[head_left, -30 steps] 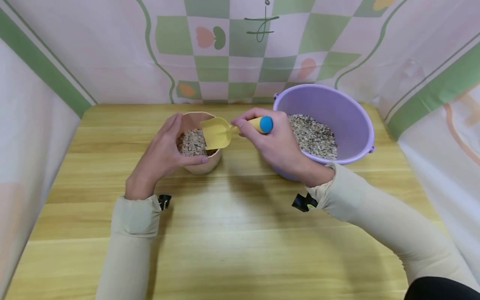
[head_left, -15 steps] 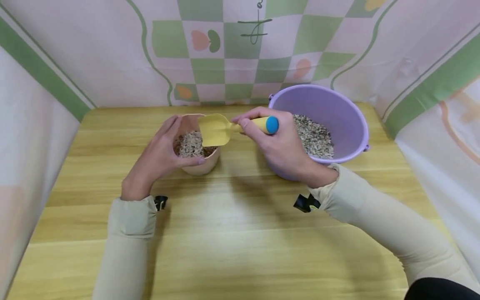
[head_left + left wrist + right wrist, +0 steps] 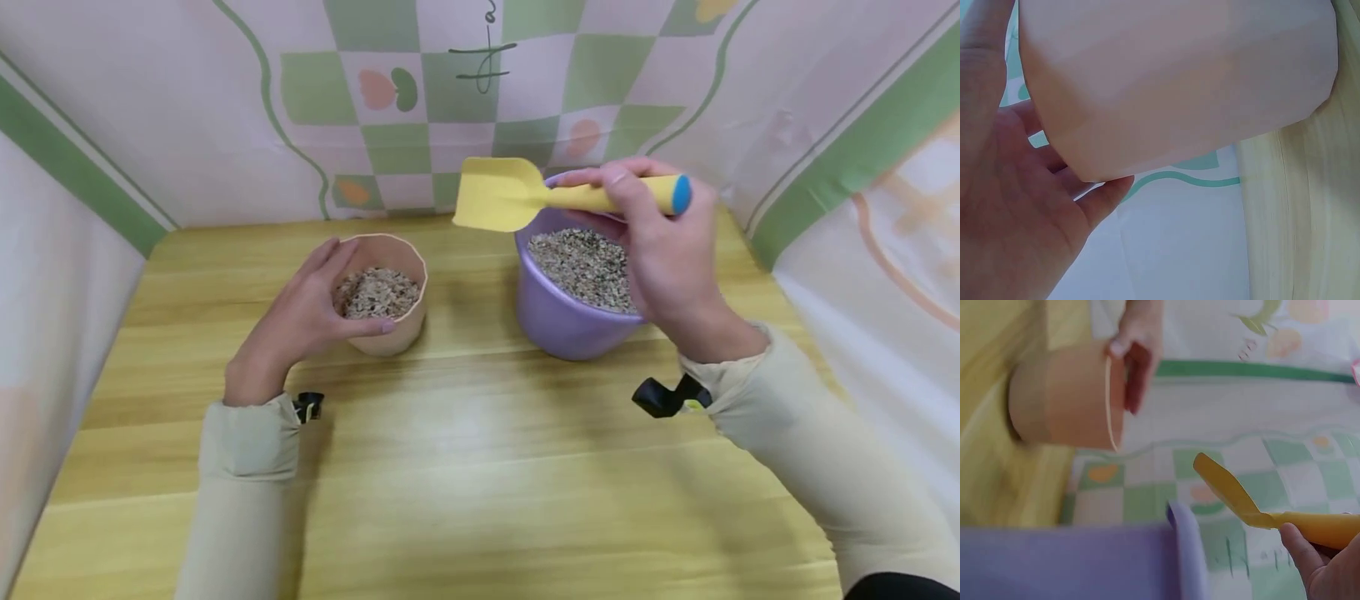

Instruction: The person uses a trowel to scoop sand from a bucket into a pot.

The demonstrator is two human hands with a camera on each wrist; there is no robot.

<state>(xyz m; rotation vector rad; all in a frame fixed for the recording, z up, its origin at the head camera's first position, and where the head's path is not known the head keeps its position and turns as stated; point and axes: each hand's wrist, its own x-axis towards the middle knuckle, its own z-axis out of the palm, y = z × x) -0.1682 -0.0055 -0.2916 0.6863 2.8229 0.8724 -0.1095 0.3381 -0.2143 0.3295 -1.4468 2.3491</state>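
Observation:
A peach flower pot [image 3: 390, 333] with a wavy rim stands upright on the table, part filled with speckled gravel [image 3: 380, 293]. My left hand [image 3: 300, 312] grips it from the left, thumb along the near side and fingers round the far side; the left wrist view shows the pot wall [image 3: 1179, 81] close up. Raised over the purple bucket [image 3: 551, 308], my right hand [image 3: 671, 242] holds a yellow toy shovel [image 3: 498, 196] by its blue-tipped handle. The blade points left and carries no gravel. More gravel [image 3: 585, 267] lies in the bucket, partly hidden by the hand.
Both containers stand toward the back of the wooden table [image 3: 450, 467], with a gap between them. A printed cloth [image 3: 457, 92] hangs directly behind the table's back edge and along both sides.
My right hand has lifted the shovel away from the flower pot and carried it right, up over the bucket. My left hand stays on the pot; the head view has shifted slightly.

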